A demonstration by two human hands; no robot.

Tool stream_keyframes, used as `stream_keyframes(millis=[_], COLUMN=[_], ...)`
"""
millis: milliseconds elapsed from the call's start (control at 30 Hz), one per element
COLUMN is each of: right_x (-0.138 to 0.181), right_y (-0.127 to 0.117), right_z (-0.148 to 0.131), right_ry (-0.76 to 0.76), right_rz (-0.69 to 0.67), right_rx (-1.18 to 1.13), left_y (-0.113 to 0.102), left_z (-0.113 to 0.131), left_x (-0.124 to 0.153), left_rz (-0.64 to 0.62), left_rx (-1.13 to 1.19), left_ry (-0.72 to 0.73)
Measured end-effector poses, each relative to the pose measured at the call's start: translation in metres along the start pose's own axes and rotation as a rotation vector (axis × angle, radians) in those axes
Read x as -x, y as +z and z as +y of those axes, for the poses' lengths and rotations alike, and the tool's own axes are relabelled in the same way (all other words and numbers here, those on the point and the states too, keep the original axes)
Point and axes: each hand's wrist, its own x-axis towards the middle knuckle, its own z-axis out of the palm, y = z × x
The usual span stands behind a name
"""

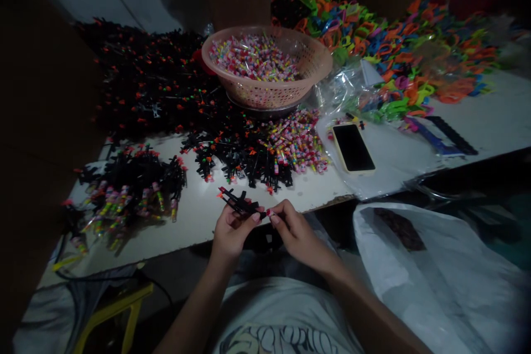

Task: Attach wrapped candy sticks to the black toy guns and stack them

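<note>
My left hand is closed around a small black plastic toy piece with a red tip, held just over the white table's front edge. My right hand pinches the piece's right end, where a small coloured candy tube meets it. Just beyond my hands lies a heap of the same black pieces, and beside it a pile of striped candy tubes.
A pink mesh basket full of candy tubes stands at the table's middle back. A phone lies face up to the right. Assembled pieces are piled at left, colourful plastic parts at back right, a white plastic bag at lower right.
</note>
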Motion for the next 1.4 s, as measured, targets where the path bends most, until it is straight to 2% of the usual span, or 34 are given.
stream_keyframes(millis=[300, 500, 767, 1000, 1233, 1400], right_x=[0.0, 0.004, 0.007, 0.009, 0.008, 0.01], right_y=[0.001, 0.004, 0.007, 0.008, 0.005, 0.003], right_z=[-0.005, -0.004, -0.001, -0.001, -0.008, -0.011], right_ry=[-0.041, -0.018, -0.004, 0.004, -0.03, -0.014], right_rz=[-0.036, 0.002, -0.012, 0.0, -0.024, -0.05], right_rx=[0.083, 0.008, -0.056, -0.116, 0.014, 0.038], left_y=[-0.002, -0.005, -0.007, -0.009, -0.01, -0.009], left_z=[0.002, 0.01, 0.008, 0.006, 0.001, 0.005], left_x=[0.008, 0.011, 0.013, 0.015, 0.014, 0.018], left_rz=[0.068, 0.019, -0.016, -0.015, 0.001, -0.001], left_rx=[-0.017, -0.065, -0.037, 0.004, 0.0, -0.019], left_ry=[0.043, 0.055, 0.075, 0.034, 0.044, 0.054])
